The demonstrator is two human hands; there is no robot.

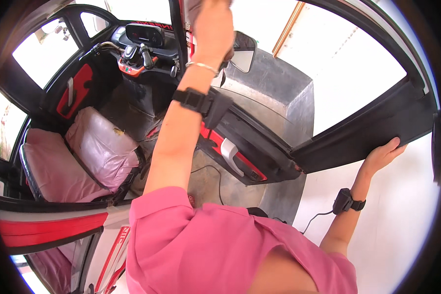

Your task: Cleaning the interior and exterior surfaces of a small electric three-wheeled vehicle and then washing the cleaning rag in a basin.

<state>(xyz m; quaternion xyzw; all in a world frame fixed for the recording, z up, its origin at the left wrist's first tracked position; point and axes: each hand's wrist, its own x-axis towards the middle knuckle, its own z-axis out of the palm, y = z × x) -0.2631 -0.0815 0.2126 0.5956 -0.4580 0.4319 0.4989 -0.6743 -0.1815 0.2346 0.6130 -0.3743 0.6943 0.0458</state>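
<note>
I stand at the open door of a small red and black vehicle. My left hand (211,30) is raised high against the door pillar (177,34), its back toward me, fingers closed on what looks like a greyish cloth (195,9). A bangle and a black wrist device sit on that forearm. My right hand (383,154) grips the outer edge of the open door's black window frame (367,132), thumb on top and fingers under. A black band with a cable is on that wrist.
Inside the cabin are a pink plastic-covered seat (100,147), handlebars (132,51) and a dashboard screen (144,33). A side mirror (244,51) hangs by the pillar. The door's inner panel (240,147) has a red trim and white handle. A grey concrete block (284,93) stands beyond.
</note>
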